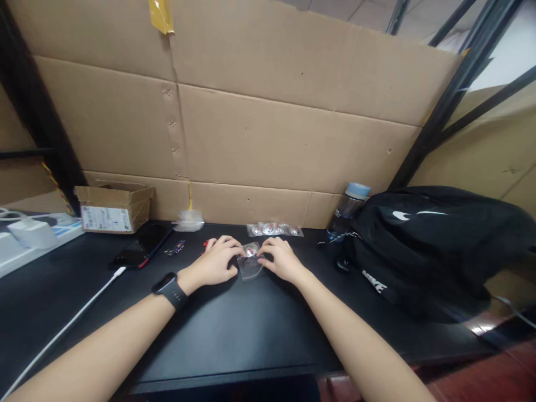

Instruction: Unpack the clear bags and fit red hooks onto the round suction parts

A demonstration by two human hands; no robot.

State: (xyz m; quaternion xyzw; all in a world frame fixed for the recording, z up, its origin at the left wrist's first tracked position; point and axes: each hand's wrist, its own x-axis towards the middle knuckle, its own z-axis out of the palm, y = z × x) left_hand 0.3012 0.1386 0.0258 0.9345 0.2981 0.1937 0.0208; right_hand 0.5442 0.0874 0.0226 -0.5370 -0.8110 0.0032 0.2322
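Observation:
Between my hands a small clear plastic bag (pixel 251 272) lies on the black tabletop, with a round shiny badge (pixel 250 251) bearing a red mark at its upper end. My left hand (pixel 216 260) is curled at the bag's left edge, fingertips touching it beside the badge. From the other side my right hand (pixel 281 260) pinches the right edge with thumb and forefinger. Just beyond, several bagged round badges (pixel 274 229) lie in a row. Some small red items (pixel 205 244) are partly hidden behind my left hand.
Leftward are a small keychain (pixel 176 248), a dark phone (pixel 142 245), an opened cardboard box (pixel 115 209) and a white power strip (pixel 62 237). Clear plastic packaging (pixel 188 221) sits by the cardboard wall (pixel 259 139). A bottle (pixel 347 212) and black backpack (pixel 427 251) stand right.

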